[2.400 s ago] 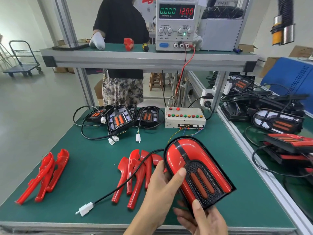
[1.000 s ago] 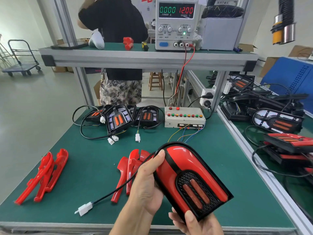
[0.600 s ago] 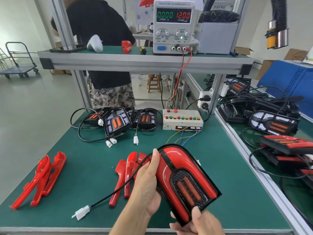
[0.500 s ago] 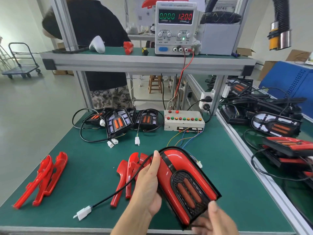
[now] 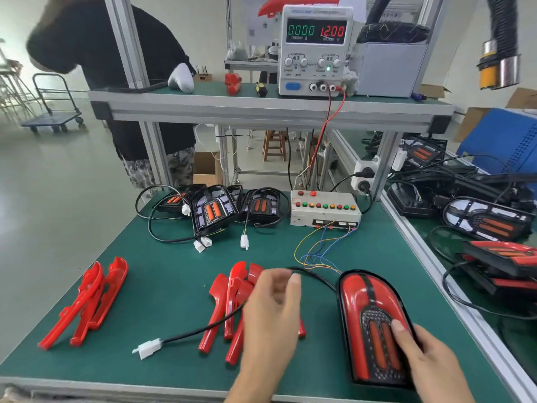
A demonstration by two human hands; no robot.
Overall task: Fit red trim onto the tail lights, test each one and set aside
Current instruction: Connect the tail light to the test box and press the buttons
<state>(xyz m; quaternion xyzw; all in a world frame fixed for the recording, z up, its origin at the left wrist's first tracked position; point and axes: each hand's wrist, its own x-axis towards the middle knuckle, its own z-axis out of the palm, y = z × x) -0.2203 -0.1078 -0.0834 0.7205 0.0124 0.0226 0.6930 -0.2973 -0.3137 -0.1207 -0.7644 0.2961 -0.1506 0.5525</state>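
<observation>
Now trimmed tail light (image 5: 373, 324) lies near desk (image 5: 174, 286) front-right corner, right hand (image 5: 427, 362) gripping its near end, thumb on lens. Left hand (image 5: 271, 309) open, fingers relaxed, above cable (image 5: 200, 330). Judged step: testing. Next: take white connector (image 5: 148, 348), plug into test box (image 5: 324, 209). Count: two red trims (image 5: 87, 298) front-left, several more mid-desk, three untrimmed lights (image 5: 213, 209) at back.

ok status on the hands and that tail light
Right hand holds trimmed tail light on mat. Left hand open over its cable. Connector unplugged.
</observation>
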